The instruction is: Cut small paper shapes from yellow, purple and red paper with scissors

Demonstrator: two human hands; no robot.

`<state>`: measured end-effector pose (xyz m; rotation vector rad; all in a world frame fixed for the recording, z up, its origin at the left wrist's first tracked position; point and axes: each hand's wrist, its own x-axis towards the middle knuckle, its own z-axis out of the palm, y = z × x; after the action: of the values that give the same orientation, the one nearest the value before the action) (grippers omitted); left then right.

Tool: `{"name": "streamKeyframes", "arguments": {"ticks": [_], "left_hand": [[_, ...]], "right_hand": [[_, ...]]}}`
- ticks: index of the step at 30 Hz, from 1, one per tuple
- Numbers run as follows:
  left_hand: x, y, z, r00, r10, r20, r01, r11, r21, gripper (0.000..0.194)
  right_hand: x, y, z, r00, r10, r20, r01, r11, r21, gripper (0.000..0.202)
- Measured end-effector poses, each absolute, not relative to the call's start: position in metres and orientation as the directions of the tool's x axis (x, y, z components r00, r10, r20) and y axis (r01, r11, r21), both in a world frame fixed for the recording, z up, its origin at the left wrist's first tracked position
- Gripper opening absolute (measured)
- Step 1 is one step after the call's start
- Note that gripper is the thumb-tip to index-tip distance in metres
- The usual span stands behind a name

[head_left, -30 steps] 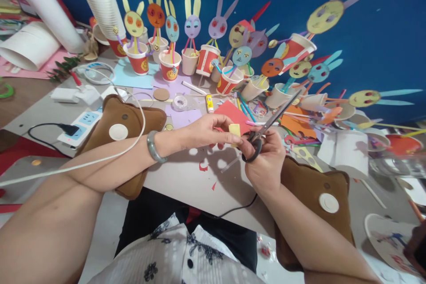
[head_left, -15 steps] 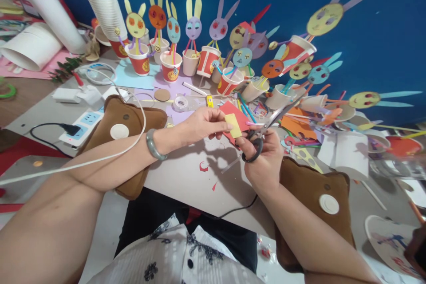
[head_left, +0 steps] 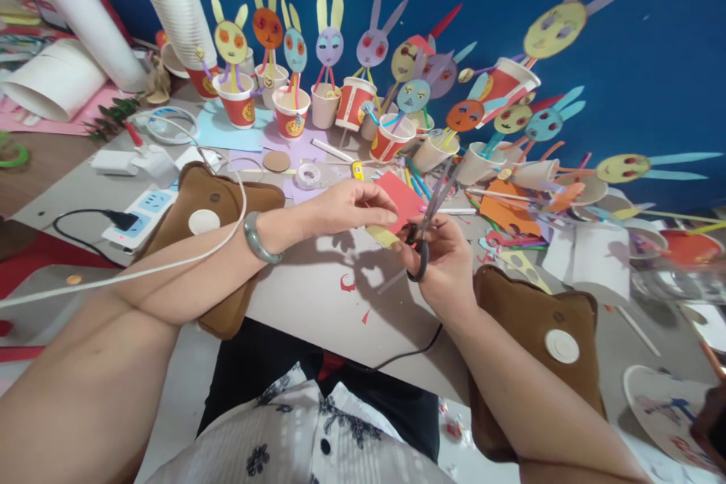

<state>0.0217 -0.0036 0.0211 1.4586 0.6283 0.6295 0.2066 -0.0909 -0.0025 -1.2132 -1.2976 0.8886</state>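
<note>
My left hand (head_left: 363, 208), with a grey-green bangle (head_left: 261, 238) on its wrist, has its fingers and thumb drawn together. Just beneath those fingertips is a small yellow piece of paper (head_left: 383, 235), now tilted and partly hidden. Its right end meets the thumb of my right hand (head_left: 445, 257). That hand is closed around a pair of scissors (head_left: 423, 251), with the black handles at the fingers and the blades pointing up and away. A red sheet of paper (head_left: 400, 193) shows behind my left fingers.
Behind stand paper cups (head_left: 292, 117) with rabbit-faced paper figures. Brown cushions (head_left: 227, 302) lie beside both forearms. A white cable (head_left: 187, 265) crosses my left forearm near a power strip (head_left: 148, 213). Red scraps (head_left: 347, 283) dot the table; orange paper (head_left: 510, 208) lies right.
The yellow paper has tipped from facing me to nearly edge-on and moved lower left. My left fingers have shifted over it. The scissors have swung more upright.
</note>
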Motion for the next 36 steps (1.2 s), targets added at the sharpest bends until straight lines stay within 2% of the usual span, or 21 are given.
{"name": "streamKeyframes", "arguments": {"ticks": [3,8,18,23,26,30,36], "left_hand": [[0.018,0.001,0.020,0.765,0.644,0.024,0.051,-0.097,0.994,0.017],[0.015,0.003,0.020,0.810,0.586,0.009,0.122,-0.184,0.975,0.014],[0.015,0.001,0.018,0.850,0.527,-0.003,0.141,-0.223,0.964,0.011],[0.016,-0.002,0.018,0.845,0.533,-0.049,0.159,-0.164,0.974,0.013],[0.019,-0.004,0.018,0.822,0.564,-0.082,0.147,-0.071,0.987,0.011],[0.022,-0.008,0.020,0.749,0.656,-0.096,0.064,0.073,0.995,0.012],[0.026,-0.013,0.021,0.659,0.746,-0.093,-0.056,0.172,0.983,0.010]], "right_hand": [[0.209,-0.090,-0.005,0.064,0.975,0.213,0.157,0.201,-0.967,0.047],[0.212,-0.088,-0.007,0.046,0.974,0.221,0.164,0.211,-0.964,0.047],[0.209,-0.087,0.000,0.134,0.972,0.195,0.136,0.177,-0.975,0.045],[0.207,-0.088,0.000,0.154,0.971,0.183,0.091,0.170,-0.981,0.051],[0.208,-0.088,-0.001,0.184,0.968,0.169,0.072,0.158,-0.985,0.050],[0.211,-0.085,-0.008,0.236,0.956,0.171,-0.008,0.178,-0.984,0.045],[0.211,-0.086,-0.012,0.220,0.970,0.108,-0.077,0.127,-0.989,0.047]]}}
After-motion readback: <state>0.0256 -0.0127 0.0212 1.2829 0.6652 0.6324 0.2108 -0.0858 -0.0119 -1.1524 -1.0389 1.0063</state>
